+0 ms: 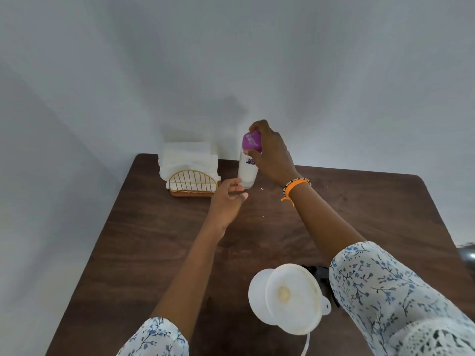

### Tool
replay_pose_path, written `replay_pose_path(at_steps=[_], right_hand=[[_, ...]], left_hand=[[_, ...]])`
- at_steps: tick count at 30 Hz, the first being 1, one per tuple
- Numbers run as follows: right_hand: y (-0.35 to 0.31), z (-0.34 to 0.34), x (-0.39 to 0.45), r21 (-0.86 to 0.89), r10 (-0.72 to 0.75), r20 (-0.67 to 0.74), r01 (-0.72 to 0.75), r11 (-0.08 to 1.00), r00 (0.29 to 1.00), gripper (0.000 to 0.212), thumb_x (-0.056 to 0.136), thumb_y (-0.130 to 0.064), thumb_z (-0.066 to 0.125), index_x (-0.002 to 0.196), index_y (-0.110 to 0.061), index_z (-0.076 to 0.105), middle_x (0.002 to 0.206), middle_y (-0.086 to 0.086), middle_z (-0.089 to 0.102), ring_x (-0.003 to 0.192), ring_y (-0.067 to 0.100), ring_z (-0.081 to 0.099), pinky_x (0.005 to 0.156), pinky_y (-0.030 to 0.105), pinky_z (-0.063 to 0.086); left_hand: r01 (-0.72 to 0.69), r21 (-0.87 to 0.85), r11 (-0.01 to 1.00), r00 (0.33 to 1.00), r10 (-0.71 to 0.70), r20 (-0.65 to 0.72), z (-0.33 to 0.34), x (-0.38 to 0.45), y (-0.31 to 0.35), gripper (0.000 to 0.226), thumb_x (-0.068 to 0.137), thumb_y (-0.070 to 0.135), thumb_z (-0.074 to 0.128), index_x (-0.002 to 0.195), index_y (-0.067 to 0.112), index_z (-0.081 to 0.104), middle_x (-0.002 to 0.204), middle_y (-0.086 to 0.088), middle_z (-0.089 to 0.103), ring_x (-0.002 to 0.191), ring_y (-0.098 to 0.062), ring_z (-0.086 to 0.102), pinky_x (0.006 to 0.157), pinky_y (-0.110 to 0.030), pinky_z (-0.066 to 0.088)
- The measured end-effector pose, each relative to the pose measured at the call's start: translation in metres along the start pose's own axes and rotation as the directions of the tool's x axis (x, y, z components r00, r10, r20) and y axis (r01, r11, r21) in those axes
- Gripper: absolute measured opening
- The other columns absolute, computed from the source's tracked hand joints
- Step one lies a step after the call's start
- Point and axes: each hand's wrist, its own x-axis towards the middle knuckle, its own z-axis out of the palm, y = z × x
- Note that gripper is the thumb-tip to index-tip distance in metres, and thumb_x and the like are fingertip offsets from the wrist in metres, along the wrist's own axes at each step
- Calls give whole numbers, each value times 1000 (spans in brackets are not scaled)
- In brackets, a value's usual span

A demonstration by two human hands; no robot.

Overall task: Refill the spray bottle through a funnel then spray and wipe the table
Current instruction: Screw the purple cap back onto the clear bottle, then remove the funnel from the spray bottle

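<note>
A clear bottle (247, 173) with a purple cap (252, 142) stands upright at the far side of the dark wooden table (154, 247). My right hand (272, 155) grips the purple cap from above and the right. My left hand (227, 199) is open, its fingertips at the bottle's base. Near me, a white funnel (293, 301) sits in the mouth of a white bottle (259, 291). A black spray head (320, 274) lies behind the funnel, partly hidden by my right sleeve.
A gold wire napkin holder (192, 185) with white paper napkins (187, 158) stands at the far left corner, against the white wall. A thin white tube (305, 345) hangs below the funnel at the table's near edge. Small white crumbs lie mid-table.
</note>
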Motion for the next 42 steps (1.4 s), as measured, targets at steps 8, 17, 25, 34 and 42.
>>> replay_pose_path(at_steps=[8,17,25,34,42], right_hand=[[10,3,4,-18,-54,-65,53,998,996,42,79,-21,69,115,-10,50,119,7,51,104,25,51,75,37,49],[2,-32,-37,77,64,-7,-64,995,998,46,88,-16,58,132,-16,46,145,4,41,133,18,37,109,29,29],[-22,-77,-138,240,171,149,-204,949,974,21,88,-18,59,108,-17,65,105,-4,68,96,4,61,86,14,44],[-11,-59,-237,245,327,152,-356,902,933,31,88,-17,58,119,-20,58,115,-6,62,103,8,58,87,25,47],[-11,-47,-260,189,407,41,-407,894,913,19,88,-11,54,106,-14,62,95,-4,62,89,12,55,66,16,42]], left_hand=[[37,-9,999,999,-37,28,6,2,-7,37,88,14,58,122,26,51,113,6,60,107,-11,56,98,-36,47],[-21,-30,999,997,24,79,4,-29,-8,28,89,15,58,114,27,58,107,9,63,105,-8,58,100,-36,46],[-88,-51,995,978,96,186,8,-86,-22,24,90,13,56,105,31,58,105,8,63,102,-8,60,92,-27,48],[-173,1,985,925,162,343,14,-126,-47,33,88,0,53,105,26,64,100,11,67,101,-10,63,76,-16,53],[-337,50,940,906,310,289,35,-148,-87,30,78,11,70,105,21,65,99,13,66,93,0,62,78,-15,48]])
